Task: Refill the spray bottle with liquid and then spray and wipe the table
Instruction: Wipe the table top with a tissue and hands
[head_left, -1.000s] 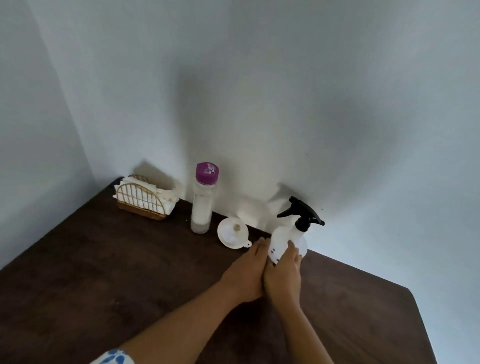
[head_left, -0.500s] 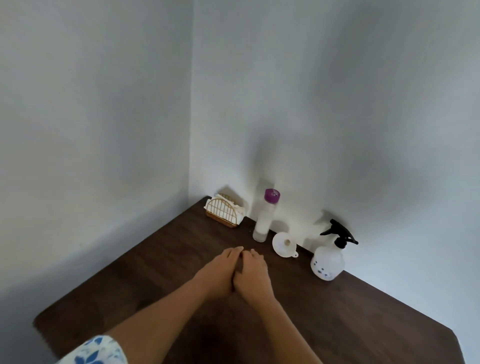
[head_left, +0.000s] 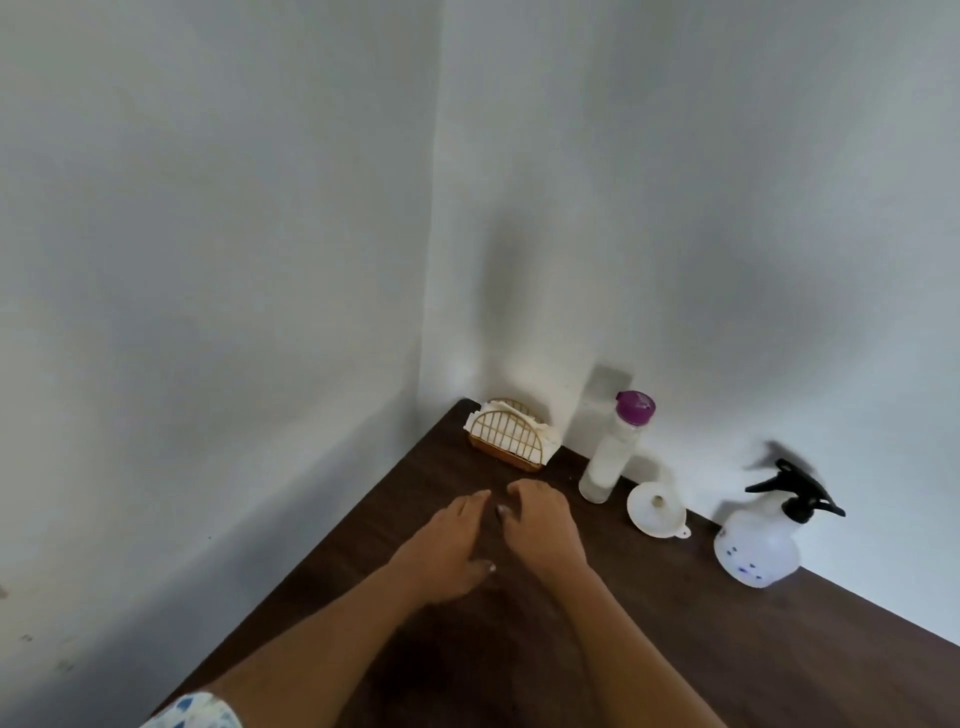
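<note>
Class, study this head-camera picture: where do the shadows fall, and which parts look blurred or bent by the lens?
Head view: soft shadows fall on the wall behind the purple-capped bottle and the spray bottle; a broad dim patch darkens the wall above. Both hands look slightly smeared; the room corner bows, a wide-angle effect.

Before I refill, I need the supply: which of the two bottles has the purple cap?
The tall slim bottle beside the funnel; the round spray bottle at the right has a black trigger top.
</note>
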